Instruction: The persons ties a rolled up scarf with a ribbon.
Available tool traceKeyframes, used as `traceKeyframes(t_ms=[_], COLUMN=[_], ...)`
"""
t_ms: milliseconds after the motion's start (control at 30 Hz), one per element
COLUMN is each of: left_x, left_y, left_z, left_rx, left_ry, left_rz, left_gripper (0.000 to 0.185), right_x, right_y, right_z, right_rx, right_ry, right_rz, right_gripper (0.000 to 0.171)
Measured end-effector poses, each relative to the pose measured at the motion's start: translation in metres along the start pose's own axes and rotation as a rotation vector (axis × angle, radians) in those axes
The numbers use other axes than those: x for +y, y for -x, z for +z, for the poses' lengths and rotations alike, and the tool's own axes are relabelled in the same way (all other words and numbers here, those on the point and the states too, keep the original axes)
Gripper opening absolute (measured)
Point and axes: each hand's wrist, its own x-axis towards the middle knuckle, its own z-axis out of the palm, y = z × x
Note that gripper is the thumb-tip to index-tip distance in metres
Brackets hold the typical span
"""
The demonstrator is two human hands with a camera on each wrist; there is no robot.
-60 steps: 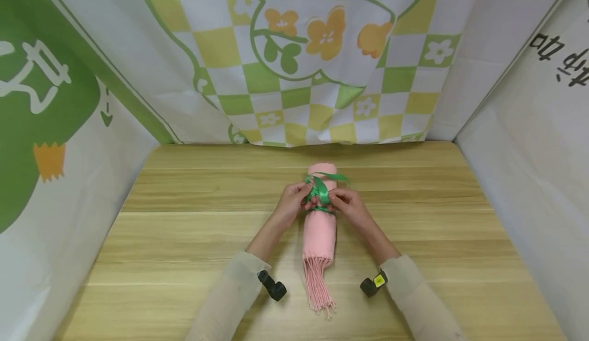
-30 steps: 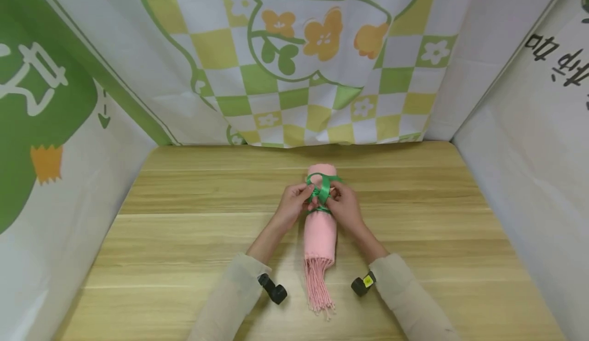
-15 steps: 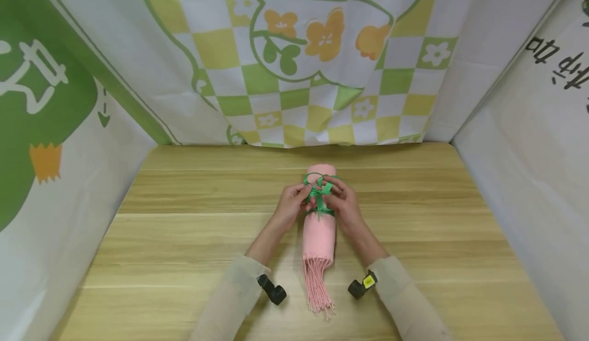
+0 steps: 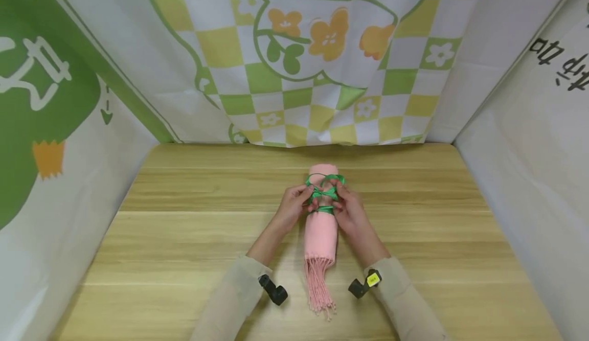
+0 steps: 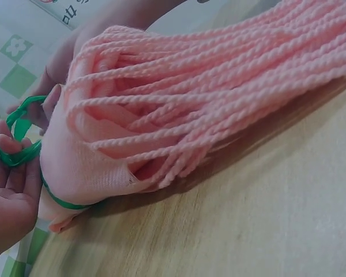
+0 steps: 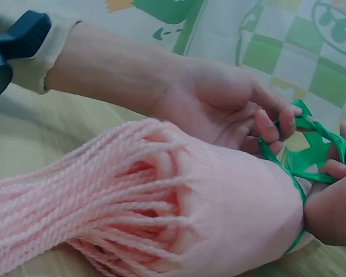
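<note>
A rolled pink scarf lies lengthwise on the table, its twisted fringe toward the person. Green ribbon wraps the roll, and more of it forms loops above the scarf between the two hands. On the left side, my left hand pinches the green ribbon between thumb and fingers, as the right wrist view also shows. My right hand pinches a ribbon loop on the other side. In the left wrist view, ribbon passes around the right hand's fingers. The knot's details are partly hidden by fingers.
The wooden table extends on both sides of the scarf. A checked green-and-yellow cloth hangs at its back edge. Printed white panels stand left and right. A small black camera sits on each wrist.
The right hand has worked the ribbon from a hanging band into loops, drawing it rightward. The left hand keeps its pinch almost in place. The scarf stays put.
</note>
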Motion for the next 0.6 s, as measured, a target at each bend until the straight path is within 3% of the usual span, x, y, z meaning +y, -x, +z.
traceKeyframes(t_ms=[100, 200, 367, 467, 600], left_x=[0.0002, -0.0023, -0.0061, -0.0071, -0.0085], left_y=[-0.0006, -0.0012, -0.0002, 0.0010, 0.0017], left_z=[0.0005, -0.0006, -0.0042, -0.0039, -0.0028], left_rx=[0.007, 0.007, -0.070, -0.101, -0.076], left_ry=[0.020, 0.064, 0.163, 0.193, 0.194], left_rz=[-0.010, -0.025, -0.014, -0.015, -0.025], left_gripper=[0.025, 0.025, 0.030, 0.030, 0.030], right_x=[-0.0017, -0.0026, -0.0018, -0.0006, 0.0009], right_y=[-0.0002, 0.0011, 0.0034, 0.0033, 0.0035], right_z=[-0.0025, -0.0031, -0.0016, -0.0044, -0.0077], right_rx=[-0.030, -0.053, -0.065, -0.037, 0.028], right_ry=[-0.048, -0.096, -0.142, -0.122, 0.003], right_rz=[0.046, 0.035, -0.019, -0.046, -0.091], right_gripper=[0.029, 0.032, 0.034, 0.034, 0.033])
